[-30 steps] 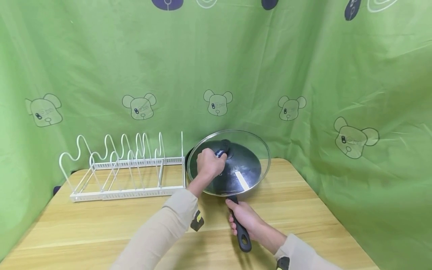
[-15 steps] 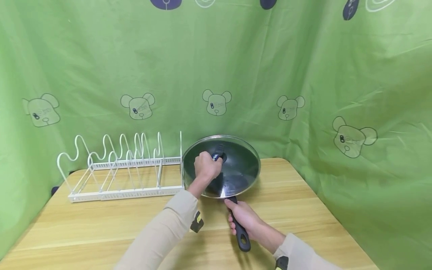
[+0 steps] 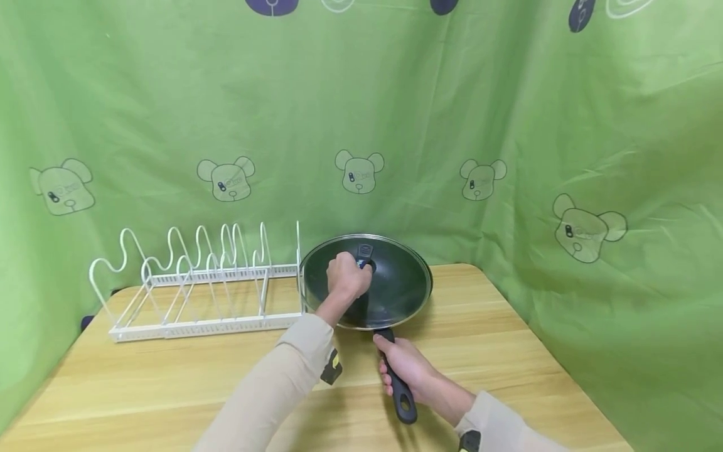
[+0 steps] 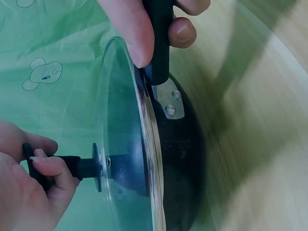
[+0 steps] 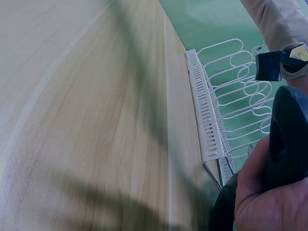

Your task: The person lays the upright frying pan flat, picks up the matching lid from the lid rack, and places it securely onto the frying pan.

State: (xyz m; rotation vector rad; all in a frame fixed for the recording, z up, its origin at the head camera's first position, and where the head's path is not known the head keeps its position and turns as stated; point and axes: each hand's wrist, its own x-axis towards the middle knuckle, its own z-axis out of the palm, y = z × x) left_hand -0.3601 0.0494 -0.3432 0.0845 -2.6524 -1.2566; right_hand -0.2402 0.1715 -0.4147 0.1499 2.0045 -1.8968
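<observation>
A dark frying pan (image 4: 185, 144) with a long black handle (image 3: 402, 398) stands at the back middle of the wooden table. Over its top lies a glass lid (image 3: 401, 276) with a metal rim, which lines up with the pan's edge in the left wrist view. My left hand (image 3: 346, 276) grips the lid's black knob (image 4: 72, 166), fingers curled round it. Lower down, my right hand (image 3: 411, 365) holds the pan handle close to the pan, thumb along its top. In the right wrist view the right hand (image 5: 274, 207) wraps the same handle.
A white wire pan rack (image 3: 214, 325) with several upright loops stands left of the pan, its right end close against it. Green cloth (image 3: 361, 94) printed with bear heads hangs behind and beside the wooden table (image 3: 169, 389).
The glass lid has come down and left, from tilted above the pan to lying over it. My left hand keeps its grip on the knob; the right hand stays on the handle.
</observation>
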